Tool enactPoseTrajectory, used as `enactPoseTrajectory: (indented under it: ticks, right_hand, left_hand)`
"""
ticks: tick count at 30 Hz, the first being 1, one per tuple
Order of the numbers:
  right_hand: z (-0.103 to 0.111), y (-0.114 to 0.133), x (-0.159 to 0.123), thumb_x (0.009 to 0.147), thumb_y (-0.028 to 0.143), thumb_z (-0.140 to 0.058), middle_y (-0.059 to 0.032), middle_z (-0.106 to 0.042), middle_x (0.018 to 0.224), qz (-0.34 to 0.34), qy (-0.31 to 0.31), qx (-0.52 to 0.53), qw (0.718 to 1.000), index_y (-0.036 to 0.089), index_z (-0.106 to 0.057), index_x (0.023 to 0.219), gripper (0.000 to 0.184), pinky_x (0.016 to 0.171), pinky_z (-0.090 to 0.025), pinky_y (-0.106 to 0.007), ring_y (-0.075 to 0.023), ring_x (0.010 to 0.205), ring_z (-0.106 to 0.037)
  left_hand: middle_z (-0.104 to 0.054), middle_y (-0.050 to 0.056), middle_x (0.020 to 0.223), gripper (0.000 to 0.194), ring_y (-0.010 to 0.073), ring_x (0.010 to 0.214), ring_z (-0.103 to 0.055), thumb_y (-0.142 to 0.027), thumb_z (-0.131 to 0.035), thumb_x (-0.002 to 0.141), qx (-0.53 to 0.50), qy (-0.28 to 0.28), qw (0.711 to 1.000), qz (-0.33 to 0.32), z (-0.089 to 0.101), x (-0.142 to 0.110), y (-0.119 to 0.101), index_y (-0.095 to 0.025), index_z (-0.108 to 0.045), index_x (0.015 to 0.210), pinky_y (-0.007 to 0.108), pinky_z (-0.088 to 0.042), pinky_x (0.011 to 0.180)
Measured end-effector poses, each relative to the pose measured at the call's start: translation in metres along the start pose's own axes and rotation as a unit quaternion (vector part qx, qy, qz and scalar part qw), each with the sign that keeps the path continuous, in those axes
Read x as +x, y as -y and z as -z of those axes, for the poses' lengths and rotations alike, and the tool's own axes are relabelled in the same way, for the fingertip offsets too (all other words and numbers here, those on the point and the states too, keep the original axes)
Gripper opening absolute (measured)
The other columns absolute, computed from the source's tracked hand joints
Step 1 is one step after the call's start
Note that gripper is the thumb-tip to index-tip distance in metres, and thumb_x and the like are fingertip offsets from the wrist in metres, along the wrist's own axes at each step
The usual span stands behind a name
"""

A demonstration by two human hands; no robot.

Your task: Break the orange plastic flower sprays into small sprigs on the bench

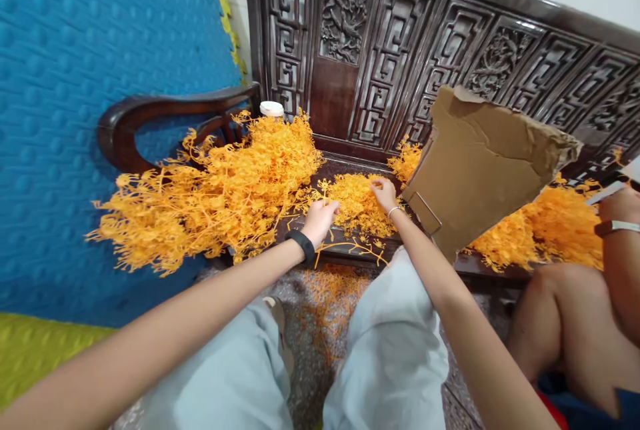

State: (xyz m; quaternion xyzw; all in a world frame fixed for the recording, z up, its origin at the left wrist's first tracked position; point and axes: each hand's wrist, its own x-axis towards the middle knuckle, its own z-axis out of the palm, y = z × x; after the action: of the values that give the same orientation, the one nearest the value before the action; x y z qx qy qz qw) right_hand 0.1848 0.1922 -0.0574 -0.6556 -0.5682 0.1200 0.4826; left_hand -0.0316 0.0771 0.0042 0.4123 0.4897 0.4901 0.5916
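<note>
My left hand (321, 222), with a black band at its wrist, is pinched closed at the near left side of a small heap of orange plastic pieces (357, 200). What its fingers hold is too small to make out. Over the right side of that heap, my right hand (385, 194) has its thumb and fingertips drawn together; whatever is between them cannot be told. A bare orange branched stem (353, 245) lies at the bench's front edge, just below my hands. Left of them rises a large pile of orange branching plastic sprigs (240, 180).
A torn cardboard sheet (487, 163) stands tilted right of my right hand. Beyond it are more orange pieces (550, 223) and another person's hand (620, 203). The carved wooden bench back (335, 93) rises behind. Orange bits litter the floor (330, 303). A white lid (271, 109) shows behind the left pile.
</note>
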Motion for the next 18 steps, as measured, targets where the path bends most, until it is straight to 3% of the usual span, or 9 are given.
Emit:
enactPoseTrajectory:
  ticks: [4,7,10,13,16,18]
  right_hand:
    - [0.002,0.009,0.000,0.072,0.023,-0.050,-0.0071,-0.061,0.091,-0.008,-0.055,0.048,0.997,0.014,-0.058,0.084,0.017,0.082,-0.040,-0.031,-0.0148,0.078,-0.052]
    - [0.004,0.026,-0.005,0.077,0.024,-0.045,-0.0077,-0.061,0.091,-0.010,-0.048,0.089,0.995,0.014,-0.057,0.083,0.017,0.083,-0.041,-0.030,-0.0151,0.083,-0.053]
    - [0.007,0.047,-0.014,0.075,0.028,-0.052,-0.0045,-0.063,0.076,-0.007,0.043,0.128,0.991,0.015,-0.058,0.072,0.014,0.073,-0.044,-0.028,-0.0146,0.074,-0.057]
    - [0.011,0.070,-0.026,0.077,0.042,-0.053,-0.0028,-0.064,0.071,-0.003,0.175,0.175,0.969,0.016,-0.062,0.071,0.028,0.063,-0.044,-0.025,-0.0125,0.063,-0.058]
    - [0.013,0.089,-0.039,0.076,0.049,-0.054,-0.0017,-0.066,0.079,0.016,0.274,0.230,0.934,0.017,-0.063,0.080,0.033,0.064,-0.043,-0.024,-0.0107,0.066,-0.059]
    - [0.012,0.097,-0.045,0.070,0.043,-0.064,-0.0008,-0.066,0.082,0.041,0.291,0.244,0.924,0.018,-0.063,0.083,0.029,0.070,-0.044,-0.024,-0.0108,0.071,-0.060]
  left_hand:
    - [-0.028,-0.007,0.036,0.027,0.0044,0.037,-0.023,-0.009,-0.048,0.070,-0.023,-0.018,1.000,0.005,0.010,0.008,-0.006,-0.016,-0.042,0.044,0.020,-0.017,0.042]
    - [-0.026,-0.007,0.036,0.027,0.0045,0.036,-0.022,-0.012,-0.047,0.071,-0.046,-0.033,0.998,0.016,0.018,0.012,-0.012,-0.017,-0.040,0.045,0.020,-0.018,0.041]
    - [-0.024,-0.007,0.037,0.027,0.0047,0.036,-0.021,-0.015,-0.046,0.072,-0.065,-0.039,0.997,0.024,0.023,0.014,-0.017,-0.017,-0.039,0.046,0.020,-0.018,0.040]
    - [-0.024,-0.007,0.037,0.025,0.0044,0.035,-0.022,-0.016,-0.046,0.071,-0.076,-0.041,0.996,0.027,0.026,0.016,-0.019,-0.017,-0.040,0.047,0.020,-0.018,0.039]
    - [-0.024,-0.007,0.037,0.025,0.0041,0.035,-0.022,-0.016,-0.047,0.071,-0.081,-0.042,0.995,0.028,0.026,0.021,-0.018,-0.016,-0.041,0.047,0.019,-0.017,0.038]
    - [-0.023,-0.007,0.037,0.025,0.0040,0.035,-0.022,-0.016,-0.047,0.071,-0.082,-0.041,0.995,0.030,0.025,0.024,-0.016,-0.017,-0.040,0.047,0.019,-0.017,0.038]
